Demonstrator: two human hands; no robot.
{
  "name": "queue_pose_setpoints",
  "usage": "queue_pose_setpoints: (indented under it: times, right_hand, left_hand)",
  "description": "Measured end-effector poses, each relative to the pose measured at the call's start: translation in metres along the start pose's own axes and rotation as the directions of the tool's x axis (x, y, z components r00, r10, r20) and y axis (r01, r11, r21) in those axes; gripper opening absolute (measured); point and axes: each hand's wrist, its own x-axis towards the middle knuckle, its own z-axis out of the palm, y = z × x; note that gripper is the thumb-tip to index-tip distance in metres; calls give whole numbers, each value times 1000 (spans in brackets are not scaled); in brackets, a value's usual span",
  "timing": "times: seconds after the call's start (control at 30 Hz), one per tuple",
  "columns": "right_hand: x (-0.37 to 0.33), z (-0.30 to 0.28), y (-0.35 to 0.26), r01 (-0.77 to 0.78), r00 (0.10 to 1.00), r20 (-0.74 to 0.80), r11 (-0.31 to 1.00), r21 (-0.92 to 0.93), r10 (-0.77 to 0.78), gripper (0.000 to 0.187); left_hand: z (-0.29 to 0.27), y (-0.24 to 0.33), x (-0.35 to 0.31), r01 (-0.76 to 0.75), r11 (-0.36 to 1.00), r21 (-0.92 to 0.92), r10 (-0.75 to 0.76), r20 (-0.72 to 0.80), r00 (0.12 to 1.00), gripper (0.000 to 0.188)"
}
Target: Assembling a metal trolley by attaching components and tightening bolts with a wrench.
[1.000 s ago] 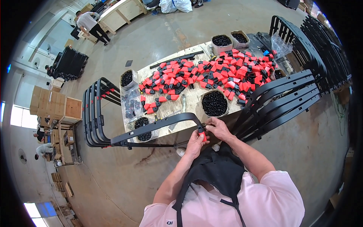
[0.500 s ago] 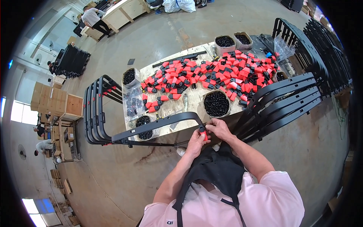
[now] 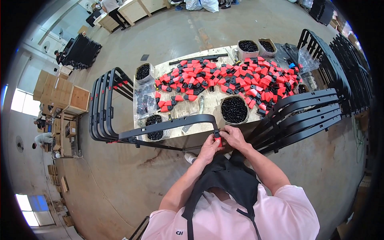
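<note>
A long black curved frame bar (image 3: 176,121) reaches across the near side of the table, and its bent end comes down in front of my body. My left hand (image 3: 209,149) is closed around a red and black plastic piece (image 3: 219,142) at that end. Close against the same spot, my right hand (image 3: 235,138) pinches with thumb and fingertips; whatever it holds is too small or hidden to make out. Just beyond my hands stands a bag-lined box of small black parts (image 3: 234,110). Many more red and black pieces (image 3: 256,82) lie heaped on the table.
The wooden table (image 3: 192,107) carries more boxes of black parts (image 3: 248,46) at its far edge and left side. Black frames stack up at left (image 3: 107,106) and right (image 3: 308,114). Cartons (image 3: 58,92) stand farther left. A person (image 3: 114,12) is at a far wooden bench.
The view has shifted slightly, so the table sits a little lower and farther right. My hands stay together at the bar's end, with only small finger movement.
</note>
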Motion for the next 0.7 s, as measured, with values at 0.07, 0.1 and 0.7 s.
queue_pose_setpoints:
  times: [0.07, 0.1, 0.7]
  right_hand:
    - [0, 1, -5, -31, 999, -8, 998, -48, 31, 30]
    - [1, 3, -1, -30, 1000, -3, 998, -52, 30, 30]
    - [-18, 41, -15, 40, 998, -43, 967, -253, -53, 39]
  left_hand:
    - [2, -1, 1, 18, 994, 110, -12, -56, 998, 36]
    - [3, -2, 3, 15, 994, 104, -9, -58, 998, 36]
    - [-88, 40, -39, 84, 783, 616, 339, -536, 773, 25]
